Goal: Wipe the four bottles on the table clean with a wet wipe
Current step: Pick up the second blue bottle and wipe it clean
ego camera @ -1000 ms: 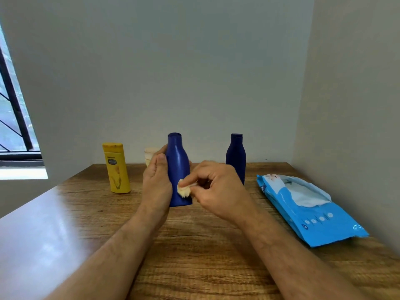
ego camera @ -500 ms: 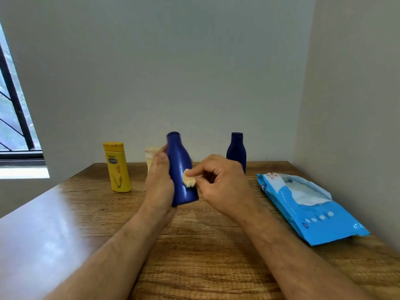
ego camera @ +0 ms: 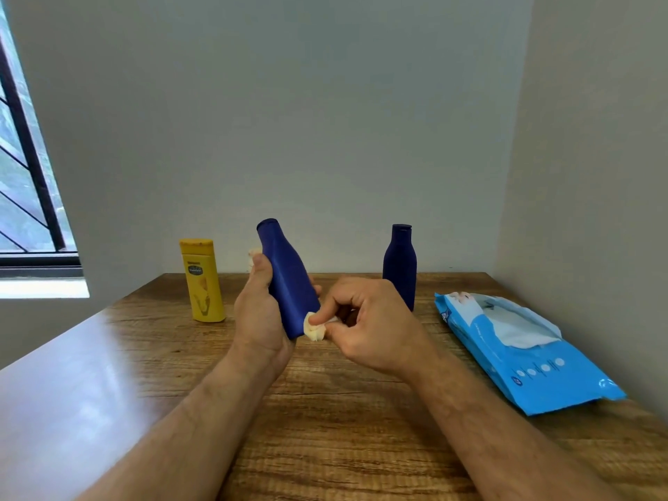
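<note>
1. While the left hand (ego camera: 258,316) gripped the tilted blue bottle (ego camera: 287,283) above the tabletop (ego camera: 343,410), right fingers (ego camera: 320,317) pinched the wipe (ego camera: 313,329) against its base.
2. Next, probably: rotate it, wipe remaining sides.

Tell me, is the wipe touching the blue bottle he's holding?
Touching. The head view shows the wipe, pinched in the right hand, pressed against the blue bottle near its base.

Dark oval label on yellow bottle (ego camera: 203,283), its lettering too blurred to read
</note>
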